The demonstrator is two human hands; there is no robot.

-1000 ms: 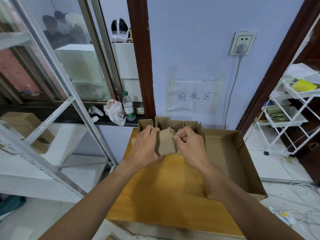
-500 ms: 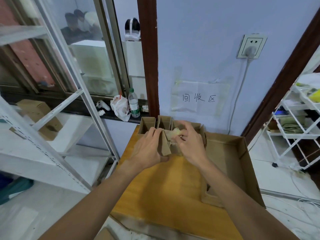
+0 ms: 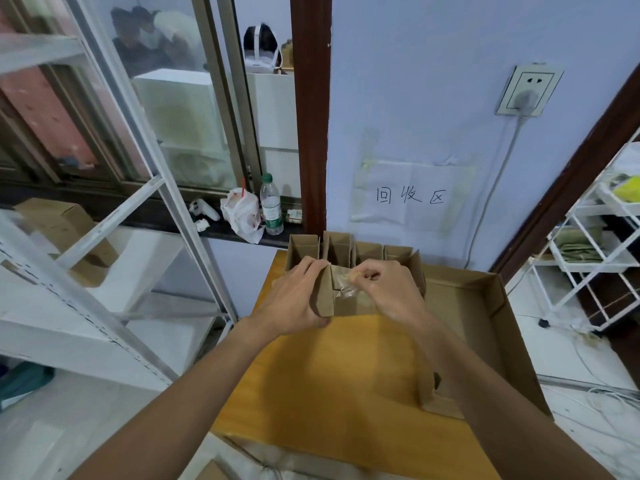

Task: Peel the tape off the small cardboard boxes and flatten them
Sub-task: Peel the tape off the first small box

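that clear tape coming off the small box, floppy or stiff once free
Probably floppy: the clear tape strip crumples where the right hand pinches it. Likely sticky, may cling to fingers. Peeling may drag the small brown cardboard box; the left hand holds it.

Showing one legible text only: 回收区, three characters handwritten in dark pen, running left to right in a single row across the middle of a white paper sheet (image 3: 412, 216). Hanging flat on the pale blue wall (image 3: 415, 81) under strips of clear film. Also carrying a green printed label around the plastic bottle (image 3: 271, 206) standing on the dark sill (image 3: 214, 232), lettering there being too small for reading.
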